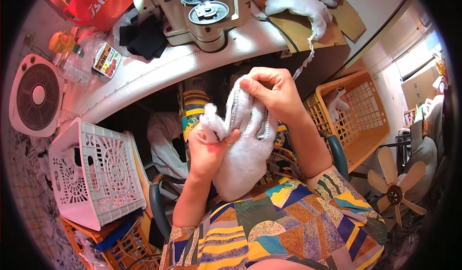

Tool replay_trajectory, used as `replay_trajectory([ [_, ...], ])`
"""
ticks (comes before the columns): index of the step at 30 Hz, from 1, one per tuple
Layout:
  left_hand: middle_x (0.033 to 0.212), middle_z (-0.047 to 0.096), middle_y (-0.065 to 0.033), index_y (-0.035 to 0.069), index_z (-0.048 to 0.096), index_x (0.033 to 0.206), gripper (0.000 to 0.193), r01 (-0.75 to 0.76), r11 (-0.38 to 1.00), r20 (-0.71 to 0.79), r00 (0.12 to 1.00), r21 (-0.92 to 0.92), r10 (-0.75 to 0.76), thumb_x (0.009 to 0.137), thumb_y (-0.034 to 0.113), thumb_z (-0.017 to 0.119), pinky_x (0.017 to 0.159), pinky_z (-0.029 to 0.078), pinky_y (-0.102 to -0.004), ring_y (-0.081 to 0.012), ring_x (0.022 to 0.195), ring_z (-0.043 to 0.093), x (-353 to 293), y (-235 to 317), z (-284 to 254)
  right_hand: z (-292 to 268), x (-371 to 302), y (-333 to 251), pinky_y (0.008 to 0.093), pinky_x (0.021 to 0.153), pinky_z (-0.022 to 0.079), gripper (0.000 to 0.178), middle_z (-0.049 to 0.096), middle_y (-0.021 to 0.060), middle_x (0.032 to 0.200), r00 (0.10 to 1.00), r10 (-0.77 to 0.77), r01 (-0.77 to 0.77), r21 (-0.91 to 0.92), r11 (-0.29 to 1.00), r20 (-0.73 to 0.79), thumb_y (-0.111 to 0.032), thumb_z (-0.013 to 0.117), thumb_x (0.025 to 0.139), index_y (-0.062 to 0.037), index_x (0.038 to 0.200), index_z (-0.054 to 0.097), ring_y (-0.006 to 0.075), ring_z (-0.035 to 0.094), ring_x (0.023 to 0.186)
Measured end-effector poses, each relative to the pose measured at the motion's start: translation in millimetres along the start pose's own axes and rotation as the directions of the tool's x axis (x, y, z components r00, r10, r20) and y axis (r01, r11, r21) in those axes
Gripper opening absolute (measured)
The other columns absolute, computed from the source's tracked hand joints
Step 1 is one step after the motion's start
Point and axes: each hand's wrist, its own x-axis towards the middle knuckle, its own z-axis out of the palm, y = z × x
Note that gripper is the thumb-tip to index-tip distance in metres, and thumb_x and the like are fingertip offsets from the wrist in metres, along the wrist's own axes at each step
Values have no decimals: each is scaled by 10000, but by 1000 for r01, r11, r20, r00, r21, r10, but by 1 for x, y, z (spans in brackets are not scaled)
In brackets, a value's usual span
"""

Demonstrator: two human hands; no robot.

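Observation:
A fluffy white glove [244, 158] with dark stitching along its finger seams is held up over my lap. Its thumb part sticks up at the left, and its fingers point away from me. My left hand [207, 150] grips it at the base of the thumb, the fingers hidden behind it. At the tip of a glove finger my right hand [272, 90] pinches the fabric between thumb and forefinger. Beyond the hands, a sewing machine [206, 16] with round metal discs stands on the white table [159, 73].
More white gloves [301, 8] lie on cardboard at the far right of the table. A yellow basket [358, 116] stands at right, near a bladed fan [395, 193]. At left are a white crate [98, 174], a box fan [37, 96] and a red bag [103, 3].

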Motion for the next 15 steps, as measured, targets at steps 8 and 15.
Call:
replay_trajectory([
  [8, 1088, 645, -78, -10, 543, 1182, 493, 134, 942, 54, 991, -306, -124, 749, 14, 776, 899, 477, -308, -147, 976, 616, 4, -6, -16, -35, -8, 7, 226, 700, 456, 330, 630, -33, 759, 948, 261, -238, -139, 961, 185, -296, 600, 957, 13, 855, 656, 38, 560, 756],
  [15, 1075, 648, -57, 2, 584, 1161, 543, 36, 986, 189, 982, -165, -5, 678, 24, 831, 919, 461, -308, -135, 999, 604, -5, -3, 4, -28, -14, 6, 210, 624, 426, 179, 593, -30, 719, 960, 204, -205, -12, 979, 194, -157, 688, 886, -13, 790, 645, 28, 525, 704],
])
